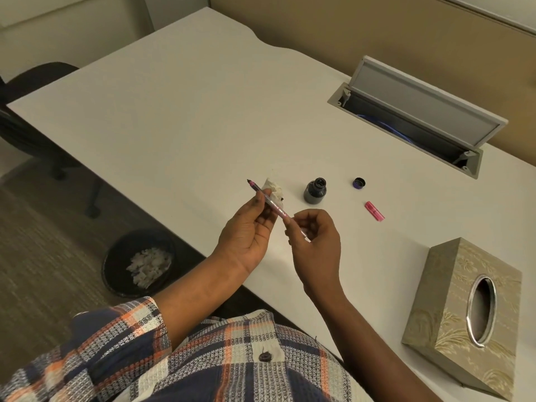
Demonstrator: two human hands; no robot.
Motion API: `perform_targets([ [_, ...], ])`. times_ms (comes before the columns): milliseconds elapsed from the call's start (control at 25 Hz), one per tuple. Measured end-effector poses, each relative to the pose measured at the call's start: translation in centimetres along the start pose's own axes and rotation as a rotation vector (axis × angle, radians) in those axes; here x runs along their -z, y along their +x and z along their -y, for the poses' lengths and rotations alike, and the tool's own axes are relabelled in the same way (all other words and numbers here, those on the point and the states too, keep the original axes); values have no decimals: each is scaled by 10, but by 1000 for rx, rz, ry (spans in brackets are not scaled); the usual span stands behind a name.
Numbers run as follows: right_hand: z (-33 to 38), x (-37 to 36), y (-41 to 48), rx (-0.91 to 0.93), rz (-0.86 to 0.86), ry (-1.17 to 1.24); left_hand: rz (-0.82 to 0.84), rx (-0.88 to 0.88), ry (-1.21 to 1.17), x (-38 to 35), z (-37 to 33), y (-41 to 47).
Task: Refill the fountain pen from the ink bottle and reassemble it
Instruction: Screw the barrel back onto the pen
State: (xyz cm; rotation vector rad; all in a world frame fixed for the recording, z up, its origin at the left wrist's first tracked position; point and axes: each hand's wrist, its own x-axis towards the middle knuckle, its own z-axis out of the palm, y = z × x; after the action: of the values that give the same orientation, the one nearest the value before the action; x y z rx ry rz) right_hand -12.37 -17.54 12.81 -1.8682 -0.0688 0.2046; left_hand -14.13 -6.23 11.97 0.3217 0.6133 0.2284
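Note:
I hold a slim pink fountain pen (274,206) over the white desk (174,111), its nib end pointing up and away to the left. My left hand (251,230) pinches its front part. My right hand (314,236) grips the rear of the barrel between thumb and fingers. The open dark ink bottle (315,191) stands just beyond my hands. Its small dark cap (359,183) lies to the bottle's right. The pink pen cap (374,210) lies on the desk further right. A crumpled white tissue (275,189) sits behind the pen.
A patterned tissue box (464,311) lies at the near right. An open grey cable hatch (417,114) is set in the desk at the back right. On the floor to the left stand a black bin (139,265) with paper scraps and a dark chair (34,111).

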Motion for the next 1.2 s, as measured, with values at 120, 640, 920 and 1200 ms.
perform_targets([
  [120,2,0,2,-181,96,178,-10,-20,34,3,1,1],
  [640,8,2,-3,-301,262,337,-22,-16,111,3,1,4],
  [920,5,4,-3,-301,218,216,-5,-57,30,0,1,0],
  [1200,5,7,-4,-287,211,273,-19,-77,36,-4,-2,1],
])
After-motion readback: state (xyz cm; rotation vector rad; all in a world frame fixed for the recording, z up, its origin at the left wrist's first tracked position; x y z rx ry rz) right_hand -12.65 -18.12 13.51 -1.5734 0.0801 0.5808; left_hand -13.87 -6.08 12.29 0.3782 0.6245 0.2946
